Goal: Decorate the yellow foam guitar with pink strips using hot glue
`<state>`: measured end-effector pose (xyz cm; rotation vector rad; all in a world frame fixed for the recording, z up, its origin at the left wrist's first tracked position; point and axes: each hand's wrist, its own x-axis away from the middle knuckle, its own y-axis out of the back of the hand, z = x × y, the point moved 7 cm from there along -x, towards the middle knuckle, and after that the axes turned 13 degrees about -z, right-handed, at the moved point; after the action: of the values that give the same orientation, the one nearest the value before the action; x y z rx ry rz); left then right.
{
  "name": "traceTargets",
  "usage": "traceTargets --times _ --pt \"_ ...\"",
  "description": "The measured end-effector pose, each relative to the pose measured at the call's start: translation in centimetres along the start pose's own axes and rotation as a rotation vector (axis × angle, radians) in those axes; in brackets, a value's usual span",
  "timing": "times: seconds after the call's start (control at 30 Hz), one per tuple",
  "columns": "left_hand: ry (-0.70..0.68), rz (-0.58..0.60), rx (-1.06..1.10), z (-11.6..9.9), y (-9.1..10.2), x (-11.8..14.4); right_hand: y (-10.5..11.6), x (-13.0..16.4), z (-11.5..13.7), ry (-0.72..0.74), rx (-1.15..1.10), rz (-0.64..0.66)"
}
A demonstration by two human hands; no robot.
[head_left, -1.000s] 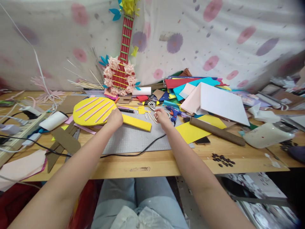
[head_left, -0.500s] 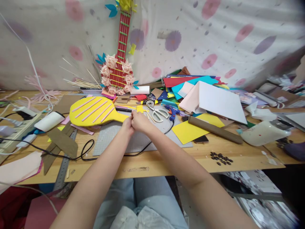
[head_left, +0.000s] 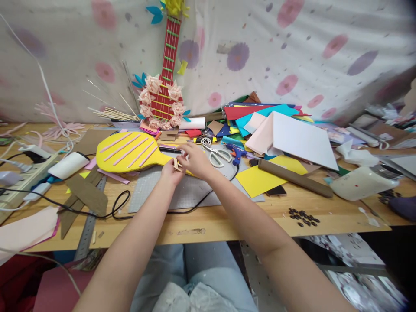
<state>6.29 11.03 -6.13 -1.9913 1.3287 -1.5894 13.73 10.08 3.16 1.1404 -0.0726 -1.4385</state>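
Our left hand (head_left: 169,172) pinches a small bundle of short tan sticks (head_left: 177,164), fingers closed on them just above the grey cutting mat (head_left: 182,193), right at the neck of the yellow foam paddle shape (head_left: 130,152). Our right hand (head_left: 194,159) is spread loosely beside it, fingertips touching the free ends of the sticks; whether it grips any of them we cannot tell. The paddle lies flat, its pink strips facing up, its narrow end running under both hands. Risk, as we judge it: the sticks are thin and held only by their ends, so a slack pinch could scatter them among the scraps, where they would be hard to find. The black cord (head_left: 123,208) loops across the mat near the forearms and leads toward the blue glue gun (head_left: 236,151); a snag with the wrist could drag it. Scissors (head_left: 217,155) lie open just beyond the right hand. The wooden table (head_left: 227,221) is crowded: coloured foam sheets (head_left: 273,125) heaped at right, a brown cardboard tube (head_left: 294,177), dark beads (head_left: 303,218) near the edge, a metal ruler (head_left: 87,225) at left. A decorated paper guitar (head_left: 164,86) leans on a flower-print cloth (head_left: 308,52) backdrop.
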Motion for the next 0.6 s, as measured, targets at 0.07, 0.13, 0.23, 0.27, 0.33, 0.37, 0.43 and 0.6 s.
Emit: traceTargets --times 0.07,0.13,0.23,0.27,0.33,0.37,0.43,0.6 --pt "0.015 0.044 0.043 -0.9 0.4 0.6 1.6 -0.6 -2.3 -0.075 0.026 -0.093" --pt "-0.053 0.116 0.052 -2.5 0.6 1.5 2.6 -0.7 -5.6 -0.218 0.140 -0.095" --pt "-0.273 0.135 -0.034 -4.8 1.4 2.5 1.8 0.1 -9.9 -0.385 0.370 0.093" --pt "-0.331 0.134 -0.101 -5.1 1.7 2.7 1.3 0.4 -10.7 -0.388 0.428 0.141" --pt "-0.385 0.147 -0.287 -4.8 2.2 2.7 -0.1 0.8 -11.2 -0.365 0.527 0.210" --pt "-0.384 0.158 -0.395 -4.3 2.4 2.6 -0.9 0.9 -11.1 -0.349 0.565 0.235" --pt "-0.365 0.162 -0.617 -3.2 3.0 2.1 -2.3 0.8 -10.8 -0.331 0.616 0.283" --pt "-0.405 0.043 -0.977 -2.7 3.5 0.6 -4.2 -0.7 -11.0 -0.301 0.633 0.312"
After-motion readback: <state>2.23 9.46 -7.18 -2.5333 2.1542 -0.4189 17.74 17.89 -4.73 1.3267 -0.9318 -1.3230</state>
